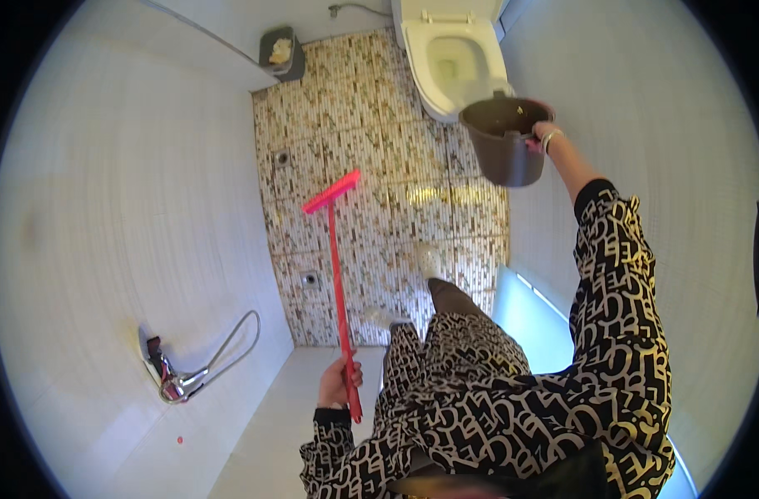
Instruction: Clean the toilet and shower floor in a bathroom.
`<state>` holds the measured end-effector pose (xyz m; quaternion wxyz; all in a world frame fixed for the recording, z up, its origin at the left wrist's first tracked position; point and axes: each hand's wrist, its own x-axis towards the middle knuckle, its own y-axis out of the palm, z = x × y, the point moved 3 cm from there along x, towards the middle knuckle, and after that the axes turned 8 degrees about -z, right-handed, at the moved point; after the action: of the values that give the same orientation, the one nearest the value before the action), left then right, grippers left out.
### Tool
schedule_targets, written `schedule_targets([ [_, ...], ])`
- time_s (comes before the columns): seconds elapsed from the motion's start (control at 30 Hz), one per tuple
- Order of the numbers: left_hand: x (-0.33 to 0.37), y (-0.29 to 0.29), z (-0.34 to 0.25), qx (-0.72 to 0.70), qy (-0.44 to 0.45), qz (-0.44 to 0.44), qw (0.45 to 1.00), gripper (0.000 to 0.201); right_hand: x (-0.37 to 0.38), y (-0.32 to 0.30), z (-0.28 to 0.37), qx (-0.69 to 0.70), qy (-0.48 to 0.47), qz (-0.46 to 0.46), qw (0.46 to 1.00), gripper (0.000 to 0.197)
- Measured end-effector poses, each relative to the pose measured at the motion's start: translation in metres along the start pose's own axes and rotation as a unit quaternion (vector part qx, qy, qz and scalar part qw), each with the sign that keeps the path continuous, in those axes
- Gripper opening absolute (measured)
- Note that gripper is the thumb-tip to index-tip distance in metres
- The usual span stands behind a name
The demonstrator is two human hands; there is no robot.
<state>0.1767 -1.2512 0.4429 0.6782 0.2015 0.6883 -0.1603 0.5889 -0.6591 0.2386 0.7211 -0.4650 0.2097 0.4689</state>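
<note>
My left hand [340, 381] is closed around the red handle of a floor squeegee [336, 258]. Its pink-red head [331, 192] is down by the tiled floor; whether it touches is hard to tell. Stretched out to the right, my right hand [546, 137] grips the rim of a dark brown bucket [511, 158]. The bucket hangs beside the front of a white toilet [436, 98], whose lid and seat stand as a pale oval around the bowl. A blurred, translucent patch shows between the bucket's rim and the bowl, perhaps water. The bucket's inside is mostly dark.
Patterned mosaic tiles [354, 108] cover the floor, with two drains [281, 158] along its left side. A grey bin [281, 56] with crumpled paper stands in the far left corner. A chrome shower mixer [176, 384] with a looped hose juts from the left wall.
</note>
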Motion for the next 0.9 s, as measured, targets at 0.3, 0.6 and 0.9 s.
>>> schedule_targets([
  [0.3, -0.071, 0.084, -0.054, 0.027, 0.200, -0.007, 0.979, 0.048, 0.008, -0.040, 0.035, 0.035, -0.052, 0.094, 0.994, 0.010],
  [0.6, -0.108, 0.108, -0.067, 0.006, 0.275, 0.080, 0.958, 0.061, -0.018, -0.059, -0.021, 0.128, -0.025, 0.060, 0.990, 0.011],
  [0.9, -0.106, 0.093, -0.071, -0.008, 0.285, 0.142, 0.948, 0.059, -0.052, -0.096, -0.129, 0.178, 0.006, 0.024, 0.984, 0.007],
])
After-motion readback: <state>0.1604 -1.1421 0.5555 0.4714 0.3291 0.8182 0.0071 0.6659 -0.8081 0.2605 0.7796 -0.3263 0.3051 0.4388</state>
